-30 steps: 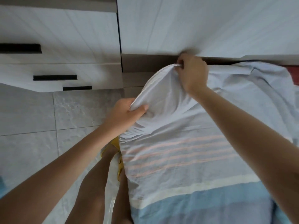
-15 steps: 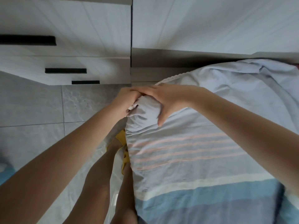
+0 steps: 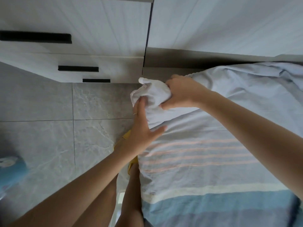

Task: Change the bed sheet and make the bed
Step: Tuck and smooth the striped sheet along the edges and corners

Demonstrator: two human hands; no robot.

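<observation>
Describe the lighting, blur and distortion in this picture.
Head view: soft, even daylight, no glare; a dark shadow band lies under the white panel, above the sheet. Same view: the wide-angle lens slants the drawers and swells the near left forearm; the blue thing at the left edge is smeared.

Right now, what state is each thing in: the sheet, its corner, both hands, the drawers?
Striped sheet: spread over the bed, wrinkled.
Sheet corner: bunched up and lifted at the bed's edge, not tucked.
Right hand: grips the bunched corner.
Left hand: fingers fairly straight, pressing against the fabric below the bunch.
Drawers: look shut.
</observation>
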